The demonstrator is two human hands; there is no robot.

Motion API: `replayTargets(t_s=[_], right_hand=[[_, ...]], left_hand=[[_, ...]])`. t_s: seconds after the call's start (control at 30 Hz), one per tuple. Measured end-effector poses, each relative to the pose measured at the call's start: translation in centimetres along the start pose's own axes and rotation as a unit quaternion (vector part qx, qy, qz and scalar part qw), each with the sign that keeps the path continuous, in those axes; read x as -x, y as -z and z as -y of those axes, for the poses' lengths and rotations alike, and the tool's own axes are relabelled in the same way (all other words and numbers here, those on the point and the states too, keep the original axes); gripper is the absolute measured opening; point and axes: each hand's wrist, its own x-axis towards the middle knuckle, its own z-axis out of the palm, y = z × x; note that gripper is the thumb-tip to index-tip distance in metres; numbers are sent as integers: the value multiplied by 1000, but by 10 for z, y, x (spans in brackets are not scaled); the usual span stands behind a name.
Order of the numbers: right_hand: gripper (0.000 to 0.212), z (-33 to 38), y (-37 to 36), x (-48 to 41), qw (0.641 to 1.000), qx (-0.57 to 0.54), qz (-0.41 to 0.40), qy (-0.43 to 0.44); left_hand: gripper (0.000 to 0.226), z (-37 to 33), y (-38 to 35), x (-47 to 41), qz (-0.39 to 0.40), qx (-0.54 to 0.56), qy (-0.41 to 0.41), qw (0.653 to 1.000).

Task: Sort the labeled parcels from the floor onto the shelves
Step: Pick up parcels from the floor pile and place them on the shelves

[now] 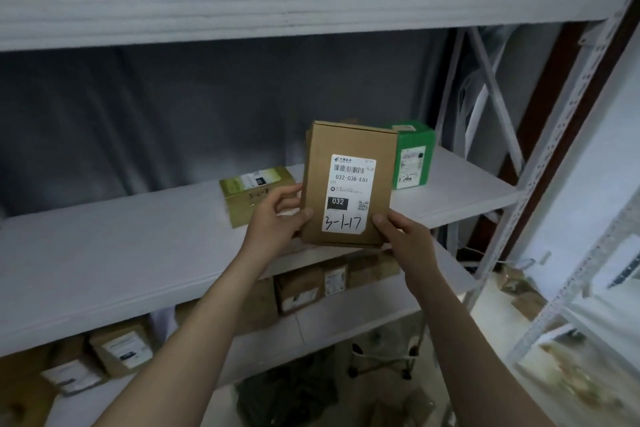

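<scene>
Parcel [349, 184], centre frame, marked 3-1-17, gripped by left hand [277, 218] and right hand [401, 236]; misshelving risk beside differently numbered boxes.

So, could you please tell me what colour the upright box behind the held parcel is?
Green box, with a white label on its front; the head view shows it, right of the parcel.
</scene>
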Motion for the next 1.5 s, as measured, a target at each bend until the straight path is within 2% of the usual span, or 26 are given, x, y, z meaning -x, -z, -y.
replayTargets(t_s=[0.13,0.27,0.43,0.57,0.67,0.87,1.03,1.17,1.23,1.3,1.37,1.5], right_hand=[[33,-4,-24,-21,997,37,61,-8],[41,-3,-34,-37,995,36,97,-5],[39,-6,-27,-57,991,27,134,-13],[50,-5,-14,-73,990,20,143,-4],[39,-3,-1,-87,994,-5,109,-2],[41,27,39,-106,990,-116,27,76],[47,78,90,-124,963,-175,-47,197],[39,117,140,-144,931,-200,-108,287],[39,137,165,-155,920,-150,-135,336],[42,154,188,-167,909,-47,-144,388],[44,168,210,-180,901,34,-127,413],[50,195,245,-207,864,192,-155,439]], left_hand=[[51,8,23,7,-50,-18,23,998],[47,16,27,7,-89,-14,43,995],[50,20,10,6,-119,6,66,991],[50,18,-11,4,-129,14,60,990],[48,10,-32,-2,-125,16,41,991],[44,-30,-88,-21,-127,0,-59,990],[44,-95,-143,-46,-89,19,-172,981],[43,-155,-194,-66,-35,18,-251,967],[44,-183,-221,-78,-22,22,-279,960],[45,-209,-248,-94,-16,33,-291,956],[44,-235,-272,-114,-14,46,-279,959],[41,-282,-316,-156,13,69,-226,972]])
